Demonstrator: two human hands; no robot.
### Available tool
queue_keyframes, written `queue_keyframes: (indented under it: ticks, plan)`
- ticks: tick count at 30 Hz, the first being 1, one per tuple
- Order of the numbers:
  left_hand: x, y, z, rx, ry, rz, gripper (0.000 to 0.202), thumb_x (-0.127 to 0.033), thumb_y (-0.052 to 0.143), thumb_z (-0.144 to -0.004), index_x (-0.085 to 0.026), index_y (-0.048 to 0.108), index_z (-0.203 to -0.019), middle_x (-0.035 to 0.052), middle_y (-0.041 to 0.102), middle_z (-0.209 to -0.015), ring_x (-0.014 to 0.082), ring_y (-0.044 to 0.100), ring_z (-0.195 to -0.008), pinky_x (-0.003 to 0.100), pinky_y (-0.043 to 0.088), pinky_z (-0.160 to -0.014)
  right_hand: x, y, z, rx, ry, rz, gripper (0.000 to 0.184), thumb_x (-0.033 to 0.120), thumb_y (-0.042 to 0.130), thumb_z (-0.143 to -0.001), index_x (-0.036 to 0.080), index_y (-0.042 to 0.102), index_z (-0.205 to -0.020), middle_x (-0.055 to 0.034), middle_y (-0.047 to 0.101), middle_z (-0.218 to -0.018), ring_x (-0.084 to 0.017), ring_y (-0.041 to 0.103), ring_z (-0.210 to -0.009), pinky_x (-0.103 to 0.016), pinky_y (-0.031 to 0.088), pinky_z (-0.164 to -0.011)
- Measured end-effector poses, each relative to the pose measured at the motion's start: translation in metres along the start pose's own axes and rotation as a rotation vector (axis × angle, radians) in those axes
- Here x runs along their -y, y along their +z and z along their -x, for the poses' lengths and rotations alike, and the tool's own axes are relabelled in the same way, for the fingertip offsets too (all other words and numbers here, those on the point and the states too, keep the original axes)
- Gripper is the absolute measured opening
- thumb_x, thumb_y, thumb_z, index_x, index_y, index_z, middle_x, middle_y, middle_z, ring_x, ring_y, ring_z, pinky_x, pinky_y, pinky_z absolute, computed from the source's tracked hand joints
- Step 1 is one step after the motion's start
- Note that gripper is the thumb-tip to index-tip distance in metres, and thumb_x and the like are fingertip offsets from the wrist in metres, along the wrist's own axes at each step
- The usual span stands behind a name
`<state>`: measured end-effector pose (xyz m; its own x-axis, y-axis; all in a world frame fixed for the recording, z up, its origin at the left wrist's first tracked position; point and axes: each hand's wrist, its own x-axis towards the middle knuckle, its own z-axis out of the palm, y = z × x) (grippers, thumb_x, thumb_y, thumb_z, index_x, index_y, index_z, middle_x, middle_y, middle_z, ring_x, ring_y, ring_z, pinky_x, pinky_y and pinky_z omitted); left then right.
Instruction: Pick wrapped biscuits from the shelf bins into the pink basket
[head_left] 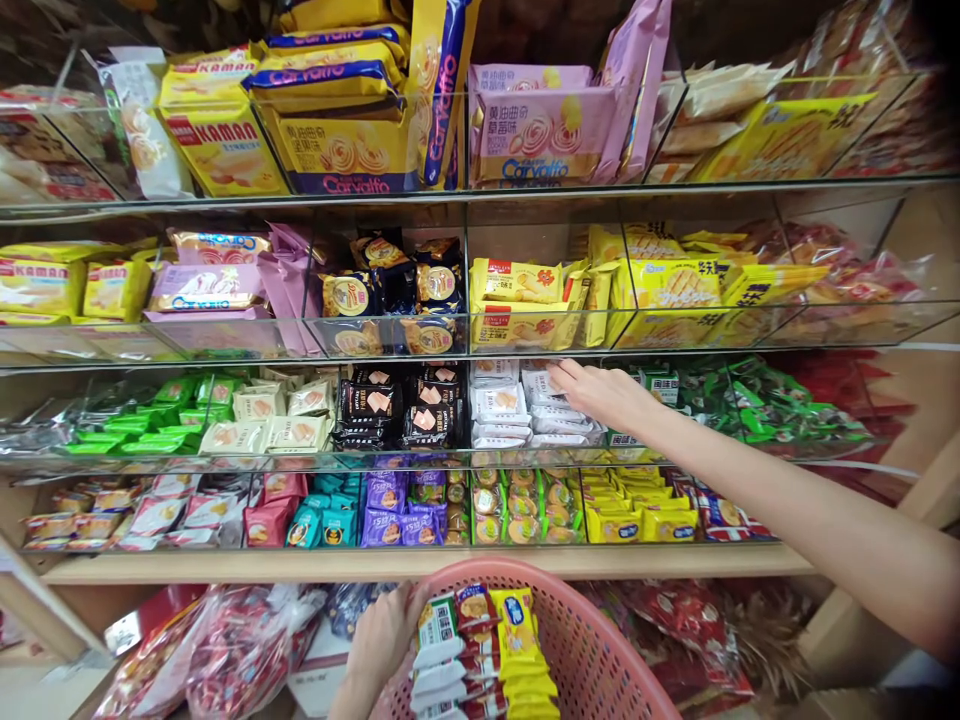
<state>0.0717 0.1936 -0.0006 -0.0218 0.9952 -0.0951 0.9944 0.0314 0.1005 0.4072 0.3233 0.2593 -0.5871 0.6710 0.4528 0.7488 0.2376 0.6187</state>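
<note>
Pink plastic basket (pixel 592 650) is showing at 6 o'clock, w/ the person's L hand (pixel 386 635) closing on it near the rim in a narrow, firm hold. Basket is carrying stacked snack pkgs: yellow-wrapped ones (pixel 521 640) in the middle, white-and-red ones (pixel 439 640) just beside them, close to the L hand.

At 3 o'clock, the person's R hand (pixel 600 393) is reaching in on a bare forearm (pixel 787 500), palm down, fingers stretched out and resting on white biscuit pkgs (pixel 499 405). Grip is wide open, w/ the hand touching the pkgs but not clearly closing on any one. Those white pkgs are standing in the 3rd tier down of a clear acrylic display rack (pixel 465 345), in the compartment just right of center.

Dark biscuit pkgs (pixel 371 405) are filling the next compartment toward 9 o'clock, and green-wrapped sweets (pixel 765 420) are lying past the R hand toward 3 o'clock. Yellow Kaman pkgs (pixel 225 150) are stacking up at 11 o'clock on the top tier, pink Carvallo pkgs (pixel 540 130) at 1 o'clock beside them. Purple pkgs (pixel 386 525) are lining the lowest tier, which is sitting on a wooden shelf (pixel 420 562). Red plastic bags (pixel 247 650) are piling up below that shelf at 7 o'clock, left of the basket.
</note>
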Motion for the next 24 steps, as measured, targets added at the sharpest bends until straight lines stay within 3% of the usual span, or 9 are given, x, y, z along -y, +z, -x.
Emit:
queue_keyframes:
  ticks: [5, 11, 16, 20, 24]
  plan:
    - [0.0, 0.0, 0.0, -0.02, -0.011, -0.019, 0.044, -0.037, 0.021, -0.095, -0.023, 0.056, -0.118, 0.0121, 0.068, -0.102, 0.0222, 0.066, -0.096, 0.03, 0.049, -0.077, 0.0, -0.002, 0.009, -0.038, 0.059, 0.001, 0.043, 0.012, 0.028, -0.091, 0.012, 0.038, -0.132, -0.0146, 0.06, -0.109, -0.019, 0.066, -0.078, -0.027, 0.035, -0.046]
    - [-0.001, -0.004, 0.001, -0.024, 0.016, -0.062, 0.037, -0.035, 0.031, -0.093, -0.026, 0.055, -0.12, 0.0123, 0.065, -0.113, 0.0225, 0.066, -0.098, 0.03, 0.049, -0.076, 0.004, -0.01, 0.025, -0.103, 0.125, -0.02, 0.044, 0.02, 0.026, -0.094, 0.012, 0.035, -0.136, -0.0149, 0.06, -0.117, -0.02, 0.066, -0.08, -0.028, 0.038, -0.046]
    - [-0.007, -0.01, 0.001, -0.013, -0.032, -0.026, 0.05, -0.044, 0.017, -0.094, -0.02, 0.058, -0.109, 0.0123, 0.071, -0.095, 0.0247, 0.068, -0.092, 0.032, 0.049, -0.073, 0.001, -0.017, 0.051, -0.174, 0.164, -0.048, 0.045, 0.024, 0.027, -0.095, 0.013, 0.035, -0.138, -0.0132, 0.061, -0.12, -0.021, 0.066, -0.081, -0.029, 0.041, -0.048]
    - [-0.011, -0.015, 0.004, -0.001, -0.056, -0.015, 0.05, -0.046, 0.019, -0.094, -0.018, 0.057, -0.11, 0.0138, 0.07, -0.095, 0.0233, 0.068, -0.092, 0.031, 0.049, -0.076, 0.002, -0.024, 0.08, -0.241, 0.185, -0.162, 0.05, 0.024, 0.036, -0.093, 0.015, 0.032, -0.142, -0.0144, 0.056, -0.129, -0.024, 0.065, -0.092, -0.032, 0.052, -0.065]
    - [-0.017, -0.02, 0.006, 0.008, -0.066, -0.017, 0.049, -0.046, 0.021, -0.093, -0.019, 0.056, -0.113, 0.0143, 0.069, -0.097, 0.0236, 0.067, -0.093, 0.031, 0.048, -0.077, 0.031, -0.034, 0.119, -0.274, 0.18, -0.421, 0.057, 0.024, 0.042, -0.092, 0.019, 0.025, -0.146, -0.014, 0.053, -0.134, -0.026, 0.062, -0.104, -0.038, 0.057, -0.084]
